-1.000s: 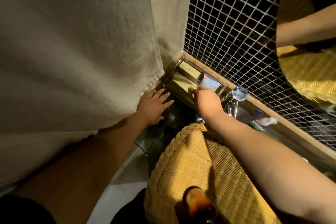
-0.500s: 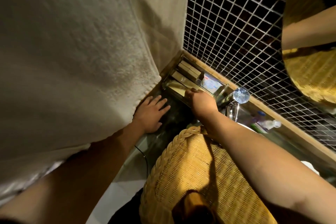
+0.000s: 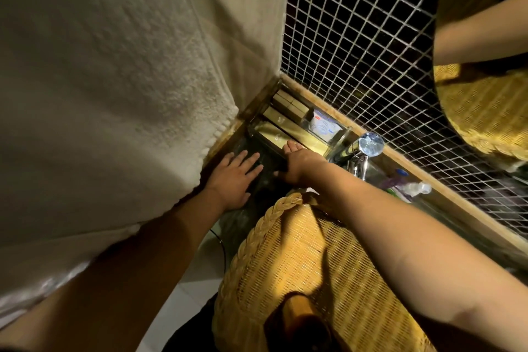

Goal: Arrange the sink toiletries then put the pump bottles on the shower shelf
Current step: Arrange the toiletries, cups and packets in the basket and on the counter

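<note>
Terry cloth first: a pale towel (image 3: 114, 94) hangs over the left half of the view, its hem brushing the tabletop (image 3: 245, 220). Below is a woven wicker basin (image 3: 300, 266), with a dark mosaic wall (image 3: 357, 51) behind it. The clear tray (image 3: 285, 137) of toiletries sits in the back corner against that wall, just left of the tap (image 3: 368, 146). It holds small tan boxes (image 3: 288, 103) and a white packet (image 3: 325, 124). Left hand (image 3: 237, 177) lies flat on the tabletop, fingers spread, holding nothing. Right hand (image 3: 300, 163) has its fingers hooked over the tray's near rim and appears to grip it. Judgement: the tray is stiff, light and slick, and its loose contents are likely to slide. It is best taken at both ends and kept level. A small bottle (image 3: 414, 188) lies right of the tap. No pump bottle is plainly visible.
</note>
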`<act>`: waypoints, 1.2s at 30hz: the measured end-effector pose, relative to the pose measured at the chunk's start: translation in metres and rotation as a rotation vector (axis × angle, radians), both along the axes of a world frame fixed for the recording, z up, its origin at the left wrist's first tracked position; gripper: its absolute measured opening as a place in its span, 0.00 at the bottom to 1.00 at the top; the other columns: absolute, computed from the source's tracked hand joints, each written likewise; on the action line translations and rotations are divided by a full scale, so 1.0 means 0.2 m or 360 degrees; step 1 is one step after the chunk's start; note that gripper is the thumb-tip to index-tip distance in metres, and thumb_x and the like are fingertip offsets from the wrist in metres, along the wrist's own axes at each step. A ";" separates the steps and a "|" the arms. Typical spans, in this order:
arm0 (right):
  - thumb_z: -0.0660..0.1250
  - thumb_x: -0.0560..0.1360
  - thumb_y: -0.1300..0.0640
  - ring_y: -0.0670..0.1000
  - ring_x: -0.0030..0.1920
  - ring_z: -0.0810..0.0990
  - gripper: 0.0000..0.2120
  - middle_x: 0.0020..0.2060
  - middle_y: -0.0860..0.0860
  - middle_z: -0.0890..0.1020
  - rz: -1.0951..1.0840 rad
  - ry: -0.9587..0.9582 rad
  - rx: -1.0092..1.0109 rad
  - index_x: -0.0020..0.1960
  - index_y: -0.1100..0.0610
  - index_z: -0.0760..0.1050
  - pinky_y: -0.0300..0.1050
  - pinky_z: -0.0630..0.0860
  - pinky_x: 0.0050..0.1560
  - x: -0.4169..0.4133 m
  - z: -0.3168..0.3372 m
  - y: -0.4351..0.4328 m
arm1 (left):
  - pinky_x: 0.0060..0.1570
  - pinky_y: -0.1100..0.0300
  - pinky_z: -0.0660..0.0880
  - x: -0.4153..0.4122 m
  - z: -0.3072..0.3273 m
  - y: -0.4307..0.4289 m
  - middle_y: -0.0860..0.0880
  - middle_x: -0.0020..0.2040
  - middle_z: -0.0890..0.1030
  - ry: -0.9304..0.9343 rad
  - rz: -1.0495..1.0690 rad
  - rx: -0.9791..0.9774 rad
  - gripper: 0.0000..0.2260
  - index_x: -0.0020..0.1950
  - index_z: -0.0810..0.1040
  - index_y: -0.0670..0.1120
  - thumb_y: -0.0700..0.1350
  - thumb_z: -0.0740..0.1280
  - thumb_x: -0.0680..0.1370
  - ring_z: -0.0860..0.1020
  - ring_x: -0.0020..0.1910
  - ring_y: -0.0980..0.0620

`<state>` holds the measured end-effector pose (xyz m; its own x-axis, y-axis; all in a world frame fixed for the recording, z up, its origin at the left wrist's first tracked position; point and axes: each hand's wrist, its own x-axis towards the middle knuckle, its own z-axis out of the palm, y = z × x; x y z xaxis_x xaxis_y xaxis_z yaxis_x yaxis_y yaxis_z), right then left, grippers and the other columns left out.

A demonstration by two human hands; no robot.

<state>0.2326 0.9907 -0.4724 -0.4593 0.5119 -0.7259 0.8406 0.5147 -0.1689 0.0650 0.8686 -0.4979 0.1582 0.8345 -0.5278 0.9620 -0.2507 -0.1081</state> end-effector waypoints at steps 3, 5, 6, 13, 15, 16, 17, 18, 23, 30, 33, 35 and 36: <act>0.59 0.80 0.38 0.54 0.80 0.44 0.41 0.81 0.54 0.44 -0.0012 -0.0007 -0.0033 0.81 0.57 0.44 0.55 0.49 0.79 0.01 0.02 0.00 | 0.76 0.43 0.47 0.00 0.01 0.00 0.46 0.81 0.42 0.0012 0.0002 -0.0002 0.36 0.81 0.46 0.53 0.59 0.60 0.79 0.44 0.80 0.43; 0.56 0.81 0.38 0.53 0.80 0.43 0.39 0.81 0.53 0.44 -0.0027 -0.0010 -0.0050 0.81 0.57 0.43 0.55 0.48 0.79 0.01 0.04 -0.01 | 0.76 0.43 0.47 0.00 0.03 0.01 0.46 0.81 0.42 0.0007 0.0020 0.0014 0.35 0.81 0.46 0.53 0.60 0.59 0.80 0.44 0.80 0.43; 0.54 0.81 0.37 0.53 0.80 0.42 0.38 0.81 0.53 0.44 -0.0054 0.0013 -0.0047 0.81 0.57 0.44 0.56 0.48 0.78 0.02 0.05 -0.02 | 0.76 0.43 0.47 -0.01 0.04 0.02 0.46 0.81 0.42 -0.0002 0.0033 0.0031 0.35 0.81 0.46 0.53 0.60 0.59 0.80 0.44 0.80 0.43; 0.47 0.79 0.31 0.52 0.80 0.46 0.41 0.81 0.53 0.49 -0.0102 0.0400 0.0445 0.81 0.56 0.46 0.54 0.45 0.78 0.19 0.26 -0.04 | 0.76 0.43 0.47 0.03 0.21 0.06 0.44 0.81 0.41 0.0076 0.0076 0.0186 0.33 0.81 0.44 0.52 0.58 0.54 0.81 0.44 0.79 0.40; 0.44 0.75 0.25 0.53 0.80 0.46 0.46 0.81 0.54 0.49 -0.0053 0.0346 0.0585 0.81 0.57 0.46 0.57 0.43 0.79 0.26 0.33 -0.07 | 0.75 0.42 0.47 0.07 0.28 0.07 0.43 0.81 0.42 0.0101 0.0072 0.0250 0.32 0.81 0.44 0.51 0.60 0.51 0.81 0.45 0.79 0.38; 0.41 0.73 0.23 0.53 0.80 0.45 0.49 0.81 0.54 0.49 -0.0029 0.0328 0.0634 0.81 0.57 0.45 0.57 0.43 0.79 0.30 0.36 -0.09 | 0.75 0.42 0.47 0.09 0.32 0.07 0.43 0.81 0.43 0.0099 0.0068 0.0290 0.31 0.81 0.45 0.51 0.61 0.50 0.82 0.45 0.79 0.38; 0.38 0.72 0.22 0.53 0.80 0.45 0.51 0.81 0.54 0.48 -0.0001 0.0318 0.0677 0.81 0.57 0.44 0.57 0.42 0.79 0.34 0.40 -0.12 | 0.75 0.41 0.48 0.12 0.36 0.07 0.43 0.81 0.45 0.0092 0.0060 0.0334 0.31 0.81 0.47 0.51 0.62 0.49 0.81 0.46 0.79 0.38; 0.36 0.71 0.21 0.53 0.80 0.44 0.52 0.81 0.54 0.48 0.0026 0.0305 0.0715 0.81 0.57 0.44 0.57 0.41 0.79 0.38 0.44 -0.14 | 0.75 0.41 0.48 0.15 0.39 0.08 0.44 0.82 0.46 0.0081 0.0054 0.0375 0.31 0.81 0.48 0.52 0.63 0.48 0.81 0.47 0.79 0.39; 0.35 0.68 0.19 0.52 0.80 0.41 0.53 0.81 0.53 0.46 0.0010 0.0265 0.0860 0.82 0.52 0.44 0.57 0.37 0.78 0.57 0.59 -0.29 | 0.75 0.39 0.48 0.32 0.57 0.08 0.46 0.82 0.47 -0.0048 0.0137 0.0463 0.30 0.81 0.45 0.56 0.65 0.43 0.81 0.47 0.79 0.40; 0.35 0.64 0.16 0.54 0.80 0.43 0.54 0.81 0.52 0.47 -0.0217 0.0177 0.0930 0.81 0.46 0.44 0.60 0.40 0.78 0.86 0.72 -0.51 | 0.73 0.37 0.53 0.55 0.70 0.04 0.46 0.81 0.51 -0.0149 -0.0019 0.0570 0.34 0.80 0.50 0.59 0.71 0.38 0.76 0.52 0.79 0.40; 0.35 0.64 0.16 0.54 0.80 0.42 0.56 0.81 0.53 0.46 -0.0301 0.0121 0.0932 0.82 0.48 0.45 0.60 0.40 0.78 0.98 0.73 -0.60 | 0.73 0.37 0.53 0.65 0.72 0.01 0.46 0.81 0.52 -0.0193 -0.0094 0.0600 0.35 0.80 0.51 0.59 0.72 0.38 0.76 0.54 0.79 0.41; 0.35 0.64 0.16 0.55 0.80 0.42 0.56 0.81 0.53 0.46 -0.0363 0.0097 0.0930 0.82 0.49 0.45 0.59 0.39 0.78 1.04 0.73 -0.65 | 0.73 0.38 0.55 0.72 0.73 -0.01 0.45 0.81 0.54 -0.0201 -0.0168 0.0636 0.36 0.80 0.50 0.59 0.73 0.37 0.75 0.55 0.78 0.40; 0.35 0.63 0.15 0.55 0.80 0.42 0.57 0.81 0.53 0.46 -0.0395 0.0091 0.0932 0.82 0.50 0.45 0.59 0.39 0.78 1.07 0.72 -0.67 | 0.72 0.39 0.56 0.75 0.74 -0.02 0.45 0.81 0.55 -0.0198 -0.0207 0.0651 0.36 0.80 0.50 0.59 0.73 0.37 0.75 0.56 0.78 0.40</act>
